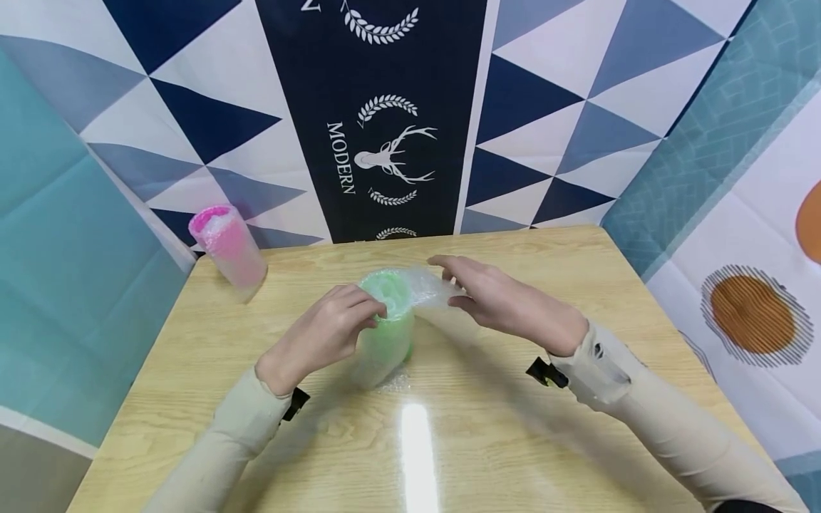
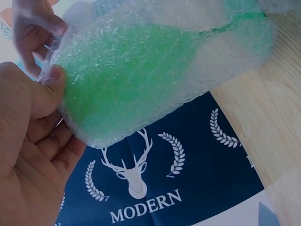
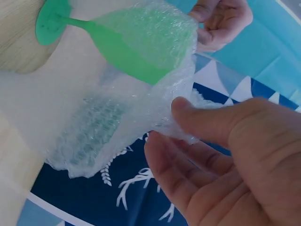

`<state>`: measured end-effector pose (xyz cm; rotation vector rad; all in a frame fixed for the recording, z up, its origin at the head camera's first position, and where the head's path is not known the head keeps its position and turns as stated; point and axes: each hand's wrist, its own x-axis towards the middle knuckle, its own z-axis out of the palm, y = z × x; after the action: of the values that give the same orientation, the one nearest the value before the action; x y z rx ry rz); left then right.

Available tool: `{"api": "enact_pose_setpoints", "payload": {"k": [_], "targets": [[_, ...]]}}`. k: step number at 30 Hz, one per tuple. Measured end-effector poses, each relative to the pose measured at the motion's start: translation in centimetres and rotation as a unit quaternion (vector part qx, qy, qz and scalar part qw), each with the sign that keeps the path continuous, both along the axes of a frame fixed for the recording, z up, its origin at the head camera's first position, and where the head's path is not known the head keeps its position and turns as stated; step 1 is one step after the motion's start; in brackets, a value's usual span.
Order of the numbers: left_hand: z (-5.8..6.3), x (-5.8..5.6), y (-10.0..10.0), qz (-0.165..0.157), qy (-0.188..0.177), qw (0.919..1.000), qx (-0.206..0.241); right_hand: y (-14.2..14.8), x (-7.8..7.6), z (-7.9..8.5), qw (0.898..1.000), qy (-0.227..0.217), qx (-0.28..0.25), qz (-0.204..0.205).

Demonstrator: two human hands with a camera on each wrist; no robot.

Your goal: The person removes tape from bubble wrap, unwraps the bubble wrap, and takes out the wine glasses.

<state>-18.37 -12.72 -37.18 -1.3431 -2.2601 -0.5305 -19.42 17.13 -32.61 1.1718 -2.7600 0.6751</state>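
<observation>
A green goblet [image 3: 136,44] with a stem and round foot [image 3: 51,21] stands on the table, partly wrapped in clear bubble wrap [image 2: 225,61]. My left hand [image 1: 330,328] pinches the wrapped rim, thumb on the near side and fingers curled beneath in the left wrist view. A loose flap of bubble wrap [image 3: 89,136] stretches off the goblet's right side. My right hand [image 1: 497,296] holds the edge of that flap between thumb and fingertips. In the right wrist view the foot and part of the bowl show uncovered by the flap.
A pink item wrapped in bubble wrap [image 1: 231,246] stands at the table's back left corner. The wooden table [image 1: 513,427] meets a patterned cloth backdrop [image 1: 398,85] at its far edge, with more cloth [image 1: 718,235] on the right side.
</observation>
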Motion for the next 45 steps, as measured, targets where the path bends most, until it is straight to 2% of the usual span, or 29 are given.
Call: {"api": "enact_pose_setpoints", "payload": {"k": [5, 13, 21, 27, 34, 38, 41, 45], "targets": [[0.2, -0.1, 0.0, 0.010, -0.006, 0.9999, -0.012, 0.0, 0.6, 1.0, 0.999, 0.035, 0.011, 0.015], [0.4, 0.0, 0.3, 0.016, -0.006, 0.9997, -0.015, -0.4, 1.6, 2.2, 0.995, 0.098, -0.005, 0.024], [0.1, 0.0, 0.4, 0.020, -0.012, 0.9996, -0.012, -1.7, 2.1, 3.0, 0.987, 0.145, -0.019, 0.072], [0.0, -0.1, 0.5, 0.021, -0.008, 0.9997, -0.009, -2.3, 2.0, 2.4, 0.978, 0.174, 0.034, 0.105], [0.3, -0.1, 0.7, 0.020, -0.007, 0.9997, -0.011, -2.7, 1.7, 1.2, 0.968, 0.188, 0.136, 0.094], [0.4, -0.2, 0.8, 0.013, -0.003, 0.9998, -0.012, -2.8, 1.3, 0.2, 0.969, 0.190, 0.127, 0.094], [0.4, -0.3, 1.0, 0.008, -0.004, 0.9998, -0.016, -2.7, 0.9, -0.5, 0.972, 0.194, 0.095, 0.095], [0.4, -0.2, 1.1, 0.008, -0.011, 0.9997, -0.020, -2.4, 0.4, -1.0, 0.970, 0.215, 0.057, 0.096]]}}
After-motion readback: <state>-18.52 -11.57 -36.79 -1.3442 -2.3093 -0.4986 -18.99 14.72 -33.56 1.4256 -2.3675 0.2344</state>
